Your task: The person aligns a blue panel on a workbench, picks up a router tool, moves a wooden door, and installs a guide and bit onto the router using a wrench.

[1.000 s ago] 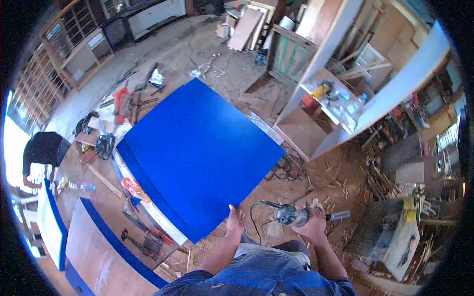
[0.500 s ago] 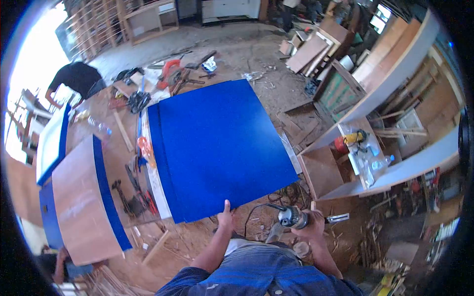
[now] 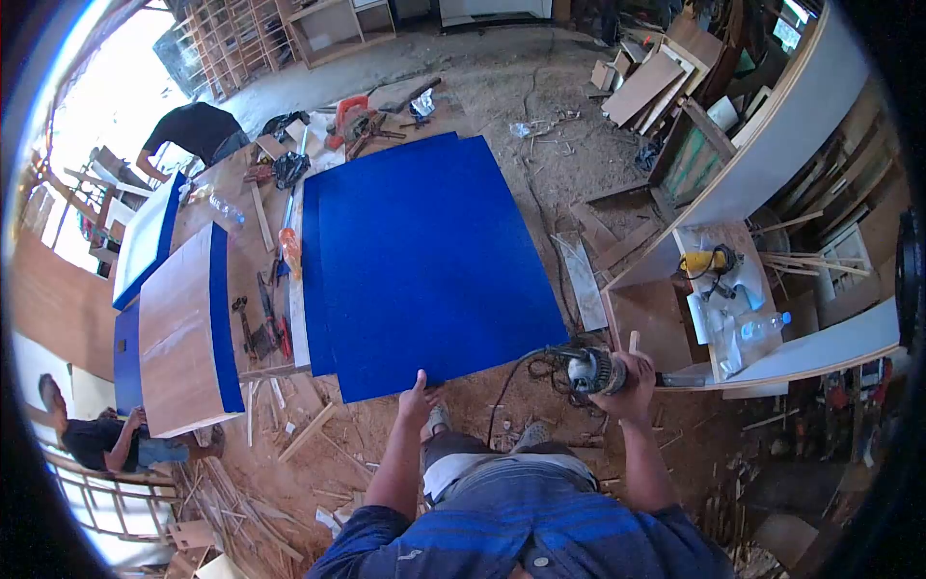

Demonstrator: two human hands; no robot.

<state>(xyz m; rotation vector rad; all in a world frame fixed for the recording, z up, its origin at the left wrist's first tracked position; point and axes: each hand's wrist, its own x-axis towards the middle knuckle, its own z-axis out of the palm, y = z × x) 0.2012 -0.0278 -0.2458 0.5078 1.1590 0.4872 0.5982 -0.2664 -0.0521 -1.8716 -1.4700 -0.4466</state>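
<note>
My left hand [image 3: 417, 400] grips the near edge of a large flat blue panel [image 3: 434, 270], thumb on top and fingers hidden below. This panel lies over another blue sheet [image 3: 314, 328], which shows along its left side. To the right, clear of the panel's corner, my right hand [image 3: 629, 386] is wrapped around a corded power tool [image 3: 590, 371] with a grey and black body. Its dark cable [image 3: 503, 391] loops to the left below the panel.
A worktable [image 3: 253, 280] carries pliers [image 3: 267, 314], an orange bag [image 3: 289, 253] and a curved wooden panel [image 3: 183, 333]. Two people [image 3: 198, 135] [image 3: 96, 429] are on the left. At right, a wooden cabinet frame [image 3: 666, 323] holds a yellow tool [image 3: 707, 261] and plastic bottle [image 3: 767, 326]. Scraps litter the floor.
The upper blue panel has shifted a little toward me over the sheet beneath, with my left hand still on its edge. My right hand keeps the power tool; the camera view has also shifted.
</note>
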